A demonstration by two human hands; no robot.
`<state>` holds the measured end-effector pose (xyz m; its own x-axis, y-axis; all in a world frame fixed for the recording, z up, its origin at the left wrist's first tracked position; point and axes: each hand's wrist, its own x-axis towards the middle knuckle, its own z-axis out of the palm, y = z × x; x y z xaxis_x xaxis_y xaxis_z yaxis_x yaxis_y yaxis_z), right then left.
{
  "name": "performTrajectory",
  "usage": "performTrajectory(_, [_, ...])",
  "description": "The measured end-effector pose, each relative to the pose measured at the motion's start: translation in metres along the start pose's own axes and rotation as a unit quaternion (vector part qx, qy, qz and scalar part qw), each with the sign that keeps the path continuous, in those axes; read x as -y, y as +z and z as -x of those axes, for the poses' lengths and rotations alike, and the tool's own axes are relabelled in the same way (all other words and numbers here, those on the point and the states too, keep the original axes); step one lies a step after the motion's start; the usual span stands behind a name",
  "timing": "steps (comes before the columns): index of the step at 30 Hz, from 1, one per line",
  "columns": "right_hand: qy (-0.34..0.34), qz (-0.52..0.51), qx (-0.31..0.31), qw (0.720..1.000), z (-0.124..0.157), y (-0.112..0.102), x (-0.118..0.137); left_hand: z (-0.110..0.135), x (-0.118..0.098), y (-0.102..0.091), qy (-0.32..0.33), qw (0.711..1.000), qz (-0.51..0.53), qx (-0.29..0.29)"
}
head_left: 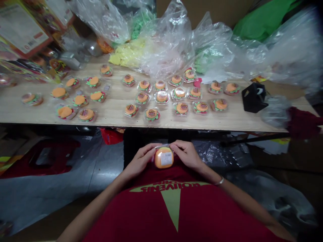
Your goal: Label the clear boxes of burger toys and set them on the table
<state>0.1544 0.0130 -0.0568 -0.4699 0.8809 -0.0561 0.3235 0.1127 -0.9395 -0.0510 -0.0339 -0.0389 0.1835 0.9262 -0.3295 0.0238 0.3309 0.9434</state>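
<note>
Close to my body, below the table's front edge, I hold a clear plastic box with a toy burger [161,157] in it. A white label shows on the side facing me. My left hand [144,157] grips the box's left side, and my right hand [186,154] pinches its upper right edge with thumb and fingers. Parts of the fingers are hidden behind the box. Similar boxed burgers [152,114] stand in loose rows on the wooden table [111,116] ahead of me.
Clear plastic bags [169,43] with yellow, pink and green pieces line the table's back. A black holder [254,97] and a dark red cloth [304,122] lie at the right. Printed cartons [25,30] stand back left. A red stool [47,156] is on the floor.
</note>
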Motion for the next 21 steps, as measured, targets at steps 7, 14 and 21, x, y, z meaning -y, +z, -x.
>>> performTrajectory(7, [-0.022, -0.027, 0.021, 0.999, -0.017, -0.008, 0.012, -0.014, -0.013, -0.003, 0.029, 0.999, -0.035, -0.018])
performTrajectory(14, [-0.044, -0.048, -0.006, 0.998, -0.023, 0.009, 0.030, -0.023, -0.035, -0.020, 0.012, 1.000, -0.022, -0.010])
performTrajectory(21, [0.010, -0.106, 0.074, 0.992, -0.010, 0.003, 0.021, 0.000, -0.020, -0.003, 0.006, 1.000, -0.016, -0.004])
